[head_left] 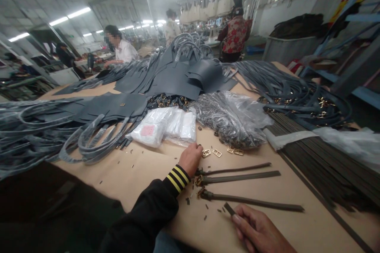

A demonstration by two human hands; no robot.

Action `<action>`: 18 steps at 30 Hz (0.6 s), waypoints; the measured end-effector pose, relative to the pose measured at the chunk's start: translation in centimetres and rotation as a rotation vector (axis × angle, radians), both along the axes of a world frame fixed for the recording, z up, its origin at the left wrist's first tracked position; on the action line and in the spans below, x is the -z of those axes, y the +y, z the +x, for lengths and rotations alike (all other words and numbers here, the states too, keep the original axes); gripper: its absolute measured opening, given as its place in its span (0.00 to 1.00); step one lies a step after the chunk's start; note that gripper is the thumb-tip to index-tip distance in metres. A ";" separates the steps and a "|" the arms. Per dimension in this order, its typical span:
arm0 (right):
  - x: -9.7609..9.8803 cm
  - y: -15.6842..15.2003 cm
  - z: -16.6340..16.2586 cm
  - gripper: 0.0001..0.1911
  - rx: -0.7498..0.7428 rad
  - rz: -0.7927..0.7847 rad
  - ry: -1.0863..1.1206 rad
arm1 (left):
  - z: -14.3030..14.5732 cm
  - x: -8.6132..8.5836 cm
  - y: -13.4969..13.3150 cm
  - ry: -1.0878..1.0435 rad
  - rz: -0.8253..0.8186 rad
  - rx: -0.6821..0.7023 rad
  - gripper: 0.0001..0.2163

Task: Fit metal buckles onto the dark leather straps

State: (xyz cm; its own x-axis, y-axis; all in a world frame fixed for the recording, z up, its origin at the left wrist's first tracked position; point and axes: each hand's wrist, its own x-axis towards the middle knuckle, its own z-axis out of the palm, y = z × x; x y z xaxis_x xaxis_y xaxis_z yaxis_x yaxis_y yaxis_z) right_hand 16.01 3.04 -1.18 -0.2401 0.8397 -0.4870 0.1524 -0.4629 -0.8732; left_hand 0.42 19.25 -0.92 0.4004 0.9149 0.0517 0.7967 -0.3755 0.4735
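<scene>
My left hand [190, 157] reaches forward over the tan table [142, 174], fingers curled down at a gold buckle [206, 153]; more gold buckles [217, 152] lie just right of it. My right hand [257, 230] rests near the table's front edge and pinches the end of a thin dark strap [229, 208]. Three dark straps [243, 174] with buckles on their left ends lie side by side between my hands.
A clear bag of metal hardware [234, 120] and white packets [166, 126] lie beyond my left hand. Grey leather panels [175, 77] and handle loops [89, 140] cover the far and left table. Dark strips [326, 166] are stacked right. Other people work behind.
</scene>
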 end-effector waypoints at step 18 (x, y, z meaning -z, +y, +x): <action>-4.6 -1.2 -0.2 0.16 -0.062 0.338 -0.256 | -0.1 -3.8 -13.3 -1.046 -0.920 -0.203 0.12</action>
State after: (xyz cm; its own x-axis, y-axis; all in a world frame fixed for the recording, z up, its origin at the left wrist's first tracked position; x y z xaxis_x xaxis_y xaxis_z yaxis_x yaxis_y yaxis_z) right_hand 15.83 1.80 3.39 -0.2020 0.9503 -0.2368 0.4021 -0.1400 -0.9048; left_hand 0.32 5.92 2.89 0.4082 0.8204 -0.4005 -0.0698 0.4655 0.8823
